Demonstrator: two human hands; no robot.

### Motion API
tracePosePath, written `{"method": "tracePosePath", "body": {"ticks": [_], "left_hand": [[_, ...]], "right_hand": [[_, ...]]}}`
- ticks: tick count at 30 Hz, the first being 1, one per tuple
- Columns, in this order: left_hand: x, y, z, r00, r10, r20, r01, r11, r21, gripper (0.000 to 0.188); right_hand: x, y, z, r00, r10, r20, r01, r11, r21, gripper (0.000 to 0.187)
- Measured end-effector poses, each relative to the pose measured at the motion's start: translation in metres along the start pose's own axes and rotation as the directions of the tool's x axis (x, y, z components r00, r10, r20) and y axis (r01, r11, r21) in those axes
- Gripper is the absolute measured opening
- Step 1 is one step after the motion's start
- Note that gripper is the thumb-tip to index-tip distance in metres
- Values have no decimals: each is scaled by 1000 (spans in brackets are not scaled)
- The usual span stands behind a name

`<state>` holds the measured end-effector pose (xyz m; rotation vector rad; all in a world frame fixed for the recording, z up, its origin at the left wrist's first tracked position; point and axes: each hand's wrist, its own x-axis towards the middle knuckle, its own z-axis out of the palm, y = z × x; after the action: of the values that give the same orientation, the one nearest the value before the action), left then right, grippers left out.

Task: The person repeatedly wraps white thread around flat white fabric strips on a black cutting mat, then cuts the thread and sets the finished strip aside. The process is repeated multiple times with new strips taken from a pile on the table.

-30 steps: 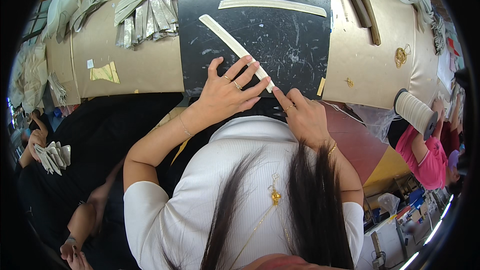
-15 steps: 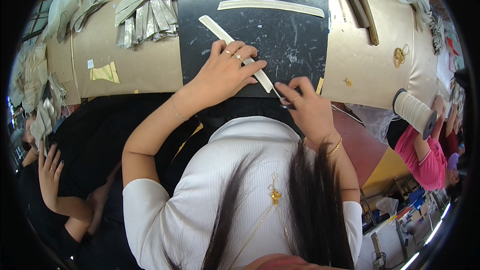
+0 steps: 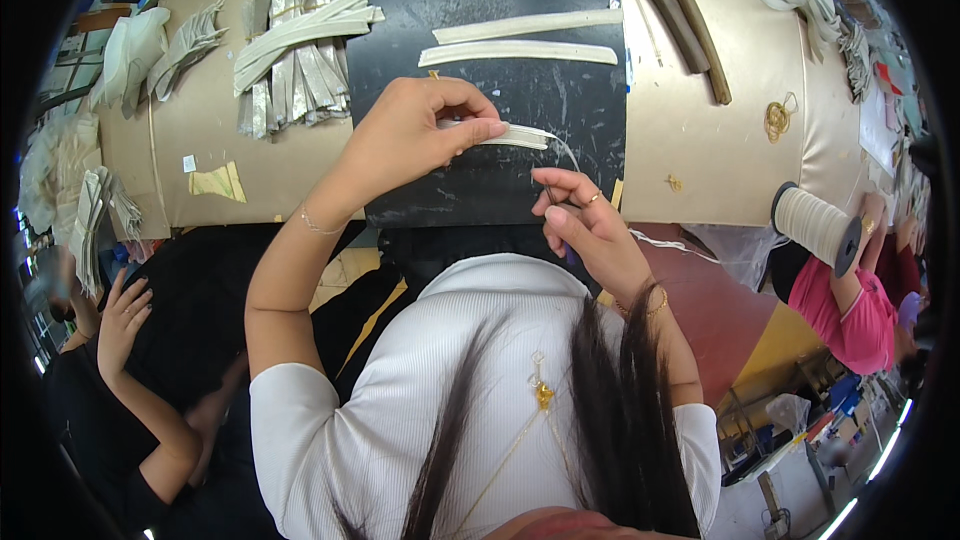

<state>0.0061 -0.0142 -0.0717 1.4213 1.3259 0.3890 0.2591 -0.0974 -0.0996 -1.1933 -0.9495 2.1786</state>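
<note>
My left hand is closed on a pale, narrow fabric strip, pinched between thumb and fingers above the black mat. Most of the strip is hidden by the hand. From its right end a thin white cord sticks out and curves down toward my right hand. That hand is closed round a small tool with a dark, narrow tip and a bit of purple at its lower end; the fingers cover much of it. Two more pale strips lie side by side farther up the mat.
Bundled pale strips lie left of the mat. Brown tubes and a tangle of yellowish bands lie on the right. A spool of white cord is near the table's right edge. Another person's hand is at the left.
My left hand has lifted the strip and turned it from slanting to nearly level. My right hand has drawn away from the strip's end, and the cord there now curves freely.
</note>
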Motion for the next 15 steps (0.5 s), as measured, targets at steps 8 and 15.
{"method": "tracePosePath", "body": {"ticks": [8,15], "left_hand": [[1,17,-16,990,-123,68,133,974,-186,25],[4,15,-13,987,-144,69,155,967,-202,23]], "right_hand": [[34,-16,1,992,-114,-46,122,898,422,42],[46,-19,-6,998,-59,21,42,878,477,45]]}}
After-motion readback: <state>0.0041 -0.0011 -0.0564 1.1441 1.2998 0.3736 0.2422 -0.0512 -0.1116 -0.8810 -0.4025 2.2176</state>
